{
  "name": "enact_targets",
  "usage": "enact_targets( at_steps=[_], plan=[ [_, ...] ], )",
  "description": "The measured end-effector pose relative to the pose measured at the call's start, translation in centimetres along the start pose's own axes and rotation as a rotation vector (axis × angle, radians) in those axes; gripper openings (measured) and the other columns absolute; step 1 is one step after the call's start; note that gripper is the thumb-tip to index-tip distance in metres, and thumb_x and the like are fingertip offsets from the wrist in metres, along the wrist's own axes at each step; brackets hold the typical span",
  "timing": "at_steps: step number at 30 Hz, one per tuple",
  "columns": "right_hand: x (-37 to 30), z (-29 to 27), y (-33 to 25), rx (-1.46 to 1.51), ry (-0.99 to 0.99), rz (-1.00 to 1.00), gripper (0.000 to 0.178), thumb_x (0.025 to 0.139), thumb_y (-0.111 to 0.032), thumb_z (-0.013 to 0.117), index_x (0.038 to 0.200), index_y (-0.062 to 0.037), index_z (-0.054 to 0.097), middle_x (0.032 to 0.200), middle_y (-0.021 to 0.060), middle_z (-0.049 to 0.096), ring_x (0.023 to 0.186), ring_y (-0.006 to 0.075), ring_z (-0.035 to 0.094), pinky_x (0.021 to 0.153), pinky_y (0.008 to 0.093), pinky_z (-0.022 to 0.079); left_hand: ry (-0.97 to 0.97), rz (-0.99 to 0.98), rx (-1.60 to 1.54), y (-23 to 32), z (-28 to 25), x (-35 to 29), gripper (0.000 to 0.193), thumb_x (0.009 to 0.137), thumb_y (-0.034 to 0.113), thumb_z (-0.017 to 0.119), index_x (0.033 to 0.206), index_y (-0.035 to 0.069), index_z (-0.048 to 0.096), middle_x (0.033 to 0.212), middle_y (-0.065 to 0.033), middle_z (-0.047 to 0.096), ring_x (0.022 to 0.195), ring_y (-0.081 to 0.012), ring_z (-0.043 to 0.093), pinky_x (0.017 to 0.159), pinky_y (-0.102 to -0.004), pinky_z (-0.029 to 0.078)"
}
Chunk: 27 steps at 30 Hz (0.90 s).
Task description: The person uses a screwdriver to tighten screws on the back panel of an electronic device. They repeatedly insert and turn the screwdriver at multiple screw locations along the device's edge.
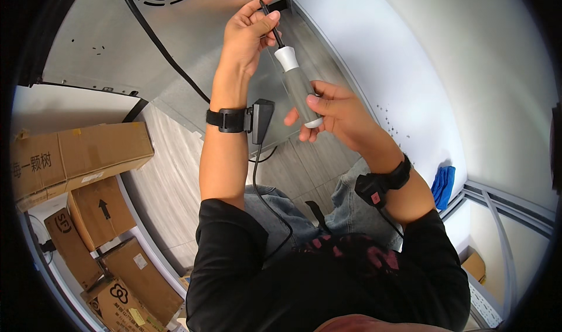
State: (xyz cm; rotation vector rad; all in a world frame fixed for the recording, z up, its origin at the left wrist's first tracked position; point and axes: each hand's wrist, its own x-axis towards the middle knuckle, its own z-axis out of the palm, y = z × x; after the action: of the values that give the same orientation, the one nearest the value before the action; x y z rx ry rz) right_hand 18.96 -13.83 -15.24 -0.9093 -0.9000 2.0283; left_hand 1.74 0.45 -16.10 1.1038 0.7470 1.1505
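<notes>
Grey screwdriver (297, 83) sits in the right hand (336, 112); left hand (249, 31) pinches its shaft, so keep it straight.

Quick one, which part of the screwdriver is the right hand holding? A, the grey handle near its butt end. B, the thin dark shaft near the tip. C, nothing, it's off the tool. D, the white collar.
A: the right hand wraps the lower end of the screwdriver's grey handle, while the left hand pinches the dark shaft up near the metal panel.
</notes>
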Motion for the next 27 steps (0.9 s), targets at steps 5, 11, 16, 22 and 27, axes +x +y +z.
enact_targets(
  at_steps=[5, 11, 16, 22, 27],
  plan=[
    [0.0, 0.1, 0.3, 0.008, 0.133, -0.018, 0.035, 0.089, -0.022, 0.054, 0.115, 0.0010, 0.047, 0.087, 0.0109, 0.062, 0.060, 0.0164, 0.058, 0.057, 0.0282, 0.046, -0.025, -0.030, 0.014, -0.1, 0.4, 0.2, 0.040, 0.086, 0.007, 0.063, 0.122, -0.002, 0.050, 0.072, 0.0006, 0.059, 0.057, -0.0070, 0.056, 0.049, -0.0189, 0.047],
    [-1.1, -3.9, -2.1, -0.298, 0.330, -0.114, 0.030, 0.082, -0.030, 0.067, 0.093, -0.0039, 0.057, 0.066, 0.0015, 0.057, 0.046, 0.0078, 0.048, 0.042, 0.0216, 0.035, -0.039, -0.094, -0.002, -1.1, 3.0, -0.3, 0.030, 0.090, 0.015, 0.060, 0.116, 0.001, 0.056, 0.082, -0.0042, 0.062, 0.064, -0.0103, 0.061, 0.056, -0.0208, 0.051],
    [-7.2, -11.1, -8.6, -0.675, 0.485, -0.180, 0.029, 0.084, -0.023, 0.067, 0.103, -0.0024, 0.059, 0.068, 0.0013, 0.058, 0.052, 0.0062, 0.050, 0.045, 0.0205, 0.039, -0.118, -0.218, 0.142, -4.6, 6.8, 0.3, 0.029, 0.092, 0.020, 0.057, 0.116, 0.003, 0.058, 0.082, -0.0027, 0.061, 0.070, -0.0102, 0.060, 0.060, -0.0213, 0.049],
    [-14.6, -20.9, -1.9, -0.641, 0.756, -0.288, 0.031, 0.079, -0.025, 0.071, 0.098, -0.0022, 0.064, 0.070, -0.0007, 0.056, 0.058, 0.0061, 0.049, 0.052, 0.0203, 0.038, -0.435, -0.321, 0.537, -17.6, 13.0, -2.1, 0.024, 0.085, 0.006, 0.060, 0.109, 0.007, 0.063, 0.081, -0.0001, 0.062, 0.073, -0.0097, 0.058, 0.065, -0.0234, 0.046],
    [-17.5, -25.5, 8.7, -0.308, 0.946, -0.177, 0.026, 0.081, -0.017, 0.069, 0.099, 0.0000, 0.063, 0.070, -0.0007, 0.055, 0.058, 0.0072, 0.049, 0.054, 0.0212, 0.038, -0.545, -0.241, 0.856, -27.8, 16.4, -5.0, 0.024, 0.079, 0.005, 0.067, 0.103, 0.005, 0.065, 0.076, -0.0047, 0.063, 0.069, -0.0129, 0.058, 0.064, -0.0260, 0.048]
  ],
)
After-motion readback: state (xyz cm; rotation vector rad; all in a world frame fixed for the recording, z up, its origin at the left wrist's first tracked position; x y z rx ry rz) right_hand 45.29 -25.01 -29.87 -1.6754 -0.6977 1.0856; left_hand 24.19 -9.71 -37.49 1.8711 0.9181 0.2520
